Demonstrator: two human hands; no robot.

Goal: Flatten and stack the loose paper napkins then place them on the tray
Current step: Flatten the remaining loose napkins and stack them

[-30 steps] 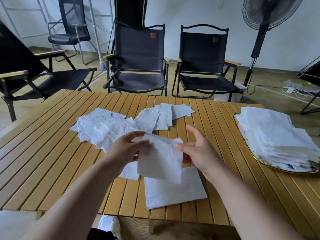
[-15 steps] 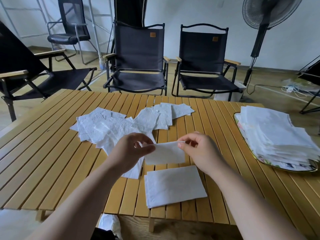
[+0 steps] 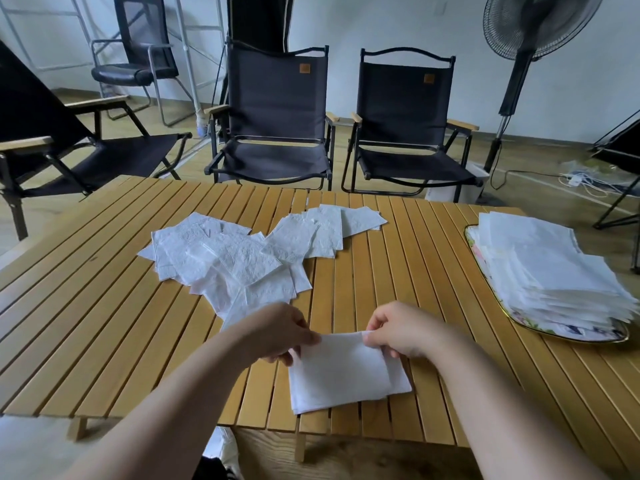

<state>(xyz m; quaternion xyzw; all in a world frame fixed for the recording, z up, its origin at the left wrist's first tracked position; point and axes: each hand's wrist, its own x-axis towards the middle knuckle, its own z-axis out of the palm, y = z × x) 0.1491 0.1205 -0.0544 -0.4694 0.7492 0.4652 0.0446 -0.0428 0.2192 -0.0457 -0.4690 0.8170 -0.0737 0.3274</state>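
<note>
The slatted bench (image 3: 104,306) carries everything. Across its far middle lies the loose spread of napkins (image 3: 235,261), creased, overlapping and not yet flattened. At the right edge the tray (image 3: 575,336) bears a tall finished stack (image 3: 547,268) that fans out and leans toward the near right corner. Another load set down carelessly could, I judge, tip sheets over the rim.

Close to the near edge, about the middle, sits the small stack (image 3: 346,396). Its top sheet (image 3: 341,362) lies askew, and a lower sheet shows past its right side. The left grip (image 3: 277,332) pinches that sheet's far left corner and the right grip (image 3: 401,329) pinches its far right corner. Both are narrow and hold paper.

Pulling the corners apart too hard may tear the thin paper or drag the whole stack. A tug toward the person could slide the stack off the near edge, which is just beside it. If the skew is left uncorrected, the pile grows ragged and may shed sheets on the way to the tray.
</note>
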